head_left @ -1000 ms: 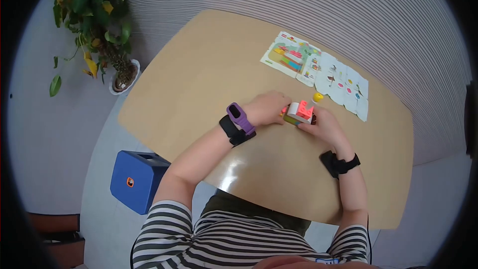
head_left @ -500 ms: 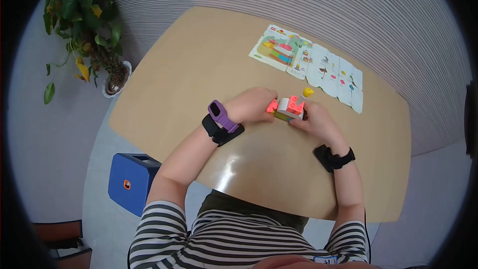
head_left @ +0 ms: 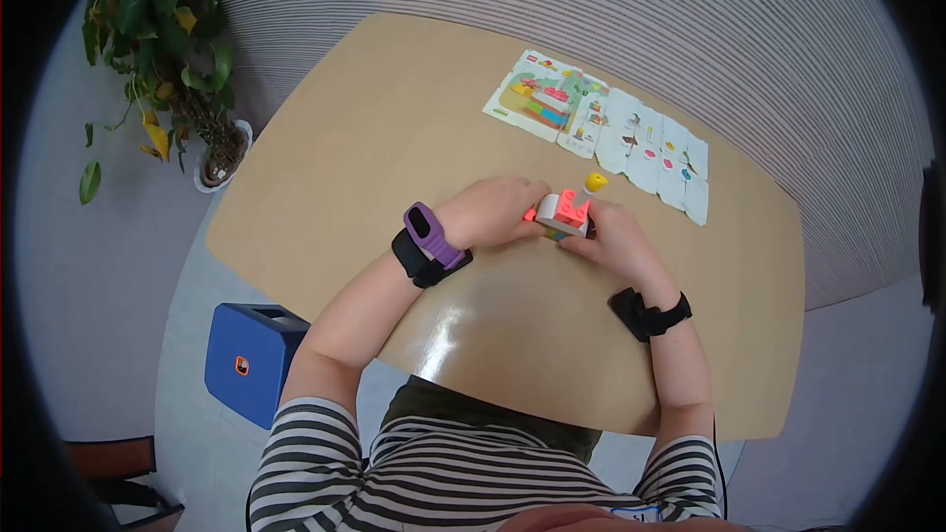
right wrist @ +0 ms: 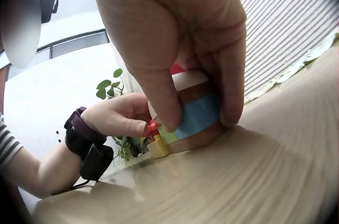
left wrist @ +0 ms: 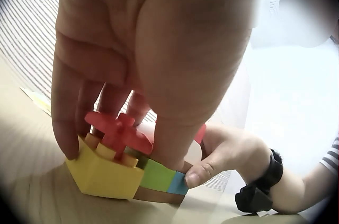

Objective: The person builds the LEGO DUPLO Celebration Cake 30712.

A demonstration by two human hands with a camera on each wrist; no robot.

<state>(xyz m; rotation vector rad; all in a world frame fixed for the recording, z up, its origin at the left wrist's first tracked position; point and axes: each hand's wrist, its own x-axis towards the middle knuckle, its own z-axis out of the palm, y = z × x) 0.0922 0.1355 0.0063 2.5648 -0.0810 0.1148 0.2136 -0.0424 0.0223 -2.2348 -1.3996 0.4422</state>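
On the table is a brick model with a coral brick (head_left: 569, 209) and a white curved piece (head_left: 549, 209) on top. My left hand (head_left: 490, 211) grips its left end. In the left wrist view, its fingers surround a red piece (left wrist: 119, 132) above a yellow brick (left wrist: 103, 173), with the thumb down by a green brick (left wrist: 158, 176). My right hand (head_left: 627, 244) holds the other end, thumb and fingers on either side of the blue brick (right wrist: 198, 117). A brown base (right wrist: 198, 140) lies underneath. Beyond the right fingers is a yellow piece (head_left: 595, 181).
An unfolded picture sheet (head_left: 631, 141) lies along the table's far edge, near the ridged wall. Left of the table (head_left: 325, 148) are a potted plant (head_left: 219, 160) and, nearer, a blue stool (head_left: 246, 360) on the floor.
The head view has shifted, moving the whole scene left in the picture. Against half a second ago, the left fingers cover more of the red piece. Both hands stay on the model.
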